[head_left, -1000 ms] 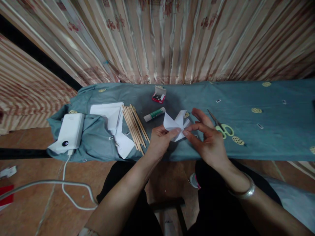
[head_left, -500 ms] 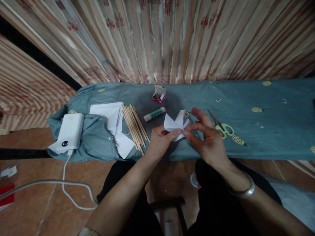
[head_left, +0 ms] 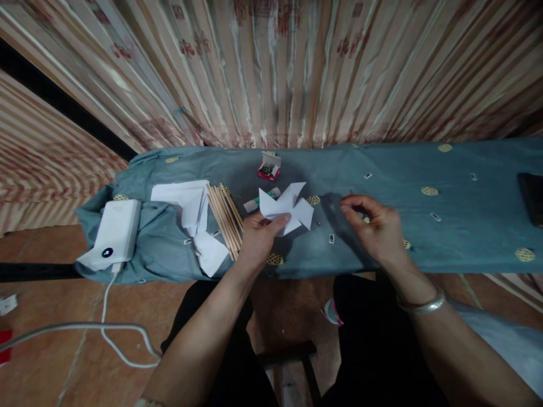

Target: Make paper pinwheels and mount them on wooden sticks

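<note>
A white paper pinwheel (head_left: pixel 292 204) with folded blades is pinched at its middle by my left hand (head_left: pixel 262 230), the thumb lying on top of the paper. To the right of it, apart from the paper, my right hand (head_left: pixel 375 223) hovers with thumb and forefinger pressed together; whatever is between the fingertips is too small to make out. Behind that hand the scissors (head_left: pixel 366 219) are almost wholly hidden, only a bit of green handle showing. A tiny dark object (head_left: pixel 319 224) lies on the cloth between the pinwheel and my right hand.
Beyond the pinwheel sit a glue stick (head_left: pixel 251 205), partly covered, and an open red box (head_left: pixel 268 169) of small metal pieces. Wooden sticks (head_left: pixel 223 217), white paper sheets (head_left: pixel 169 191) and a white power bank (head_left: pixel 121 226) lie left. A dark object (head_left: pixel 532 198) is at the right edge.
My right hand has left the pinwheel and moved right, in front of the scissors. My left hand has shifted the pinwheel left, its blades now facing up, partly over the glue stick.
</note>
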`<action>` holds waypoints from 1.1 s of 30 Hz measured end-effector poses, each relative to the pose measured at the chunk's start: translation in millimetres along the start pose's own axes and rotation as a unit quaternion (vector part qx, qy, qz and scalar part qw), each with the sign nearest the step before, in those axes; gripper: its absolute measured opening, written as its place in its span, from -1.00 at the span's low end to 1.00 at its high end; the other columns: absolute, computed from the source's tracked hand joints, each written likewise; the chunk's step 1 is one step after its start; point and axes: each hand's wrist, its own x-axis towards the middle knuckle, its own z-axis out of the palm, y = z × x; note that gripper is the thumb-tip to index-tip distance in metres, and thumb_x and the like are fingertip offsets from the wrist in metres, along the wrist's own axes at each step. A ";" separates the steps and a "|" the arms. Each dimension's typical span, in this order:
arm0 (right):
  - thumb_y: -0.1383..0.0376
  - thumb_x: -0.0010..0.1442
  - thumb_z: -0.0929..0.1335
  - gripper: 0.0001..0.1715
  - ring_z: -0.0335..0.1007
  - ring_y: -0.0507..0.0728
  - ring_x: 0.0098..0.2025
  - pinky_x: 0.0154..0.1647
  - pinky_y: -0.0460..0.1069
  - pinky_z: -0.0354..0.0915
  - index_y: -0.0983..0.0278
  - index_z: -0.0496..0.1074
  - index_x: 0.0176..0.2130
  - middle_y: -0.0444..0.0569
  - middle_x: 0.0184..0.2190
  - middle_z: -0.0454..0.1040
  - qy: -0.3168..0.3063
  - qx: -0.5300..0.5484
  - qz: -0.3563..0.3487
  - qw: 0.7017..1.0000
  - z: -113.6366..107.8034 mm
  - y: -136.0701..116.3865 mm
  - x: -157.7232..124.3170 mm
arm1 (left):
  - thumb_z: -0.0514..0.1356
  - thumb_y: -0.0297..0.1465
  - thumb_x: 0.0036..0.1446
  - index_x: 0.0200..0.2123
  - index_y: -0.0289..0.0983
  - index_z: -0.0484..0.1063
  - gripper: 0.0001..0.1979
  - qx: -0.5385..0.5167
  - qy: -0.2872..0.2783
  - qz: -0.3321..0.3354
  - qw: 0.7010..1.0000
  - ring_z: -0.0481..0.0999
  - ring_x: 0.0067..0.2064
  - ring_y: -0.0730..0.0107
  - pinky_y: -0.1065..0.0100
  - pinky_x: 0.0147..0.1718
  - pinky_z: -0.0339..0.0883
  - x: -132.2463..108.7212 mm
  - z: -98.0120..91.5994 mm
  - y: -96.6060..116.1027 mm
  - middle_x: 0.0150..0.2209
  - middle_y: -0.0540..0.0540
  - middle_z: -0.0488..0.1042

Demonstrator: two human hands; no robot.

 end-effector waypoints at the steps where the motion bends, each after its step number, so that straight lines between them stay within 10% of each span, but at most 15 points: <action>1: 0.21 0.19 0.36 -0.85 0.57 0.22 -0.21 -0.09 0.15 0.43 0.19 0.53 -0.29 -0.02 -0.29 0.62 -0.024 -0.026 0.001 0.999 0.8 6.4 0.0 | 0.45 -0.35 -0.29 -0.47 -0.26 0.61 -0.78 -0.002 0.003 0.004 1.000 0.52 -0.39 0.39 0.34 -0.28 0.39 1.9 -1.8 0.3 -0.42 -0.04 0.63; 10: 0.28 0.24 0.30 -0.78 0.55 0.22 -0.26 -0.19 0.09 0.42 0.26 0.55 -0.25 0.05 -0.30 0.61 -0.161 -0.125 -0.061 0.977 23.4 15.6 -16.4 | 0.46 -0.33 -0.28 -0.43 -0.28 0.62 -0.75 0.006 0.016 0.019 1.000 0.56 -0.34 0.34 0.30 -0.21 0.40 5.5 -5.6 -0.8 -0.40 -0.06 0.63; 24: 0.23 0.25 0.37 -0.88 0.54 0.16 -0.18 -0.08 0.09 0.44 0.14 0.54 -0.25 -0.09 -0.27 0.59 -0.059 0.053 -0.038 0.996 1.6 -35.0 -19.8 | 0.46 -0.28 -0.27 -0.50 -0.28 0.60 -0.77 0.021 -0.028 -0.007 0.999 0.49 -0.43 0.38 0.33 -0.34 0.37 -2.9 7.7 -5.8 -0.47 -0.05 0.60; 33: 0.24 0.16 0.45 -0.94 0.25 0.27 0.27 0.15 0.22 0.34 0.08 0.60 -0.31 -0.12 0.21 0.36 -0.053 0.112 -0.030 0.992 7.3 -46.4 -23.9 | 0.47 -0.26 -0.25 -0.52 -0.28 0.61 -0.77 0.037 -0.075 -0.017 0.996 0.44 -0.47 0.44 0.40 -0.41 0.30 -13.5 20.1 -6.5 -0.50 -0.02 0.57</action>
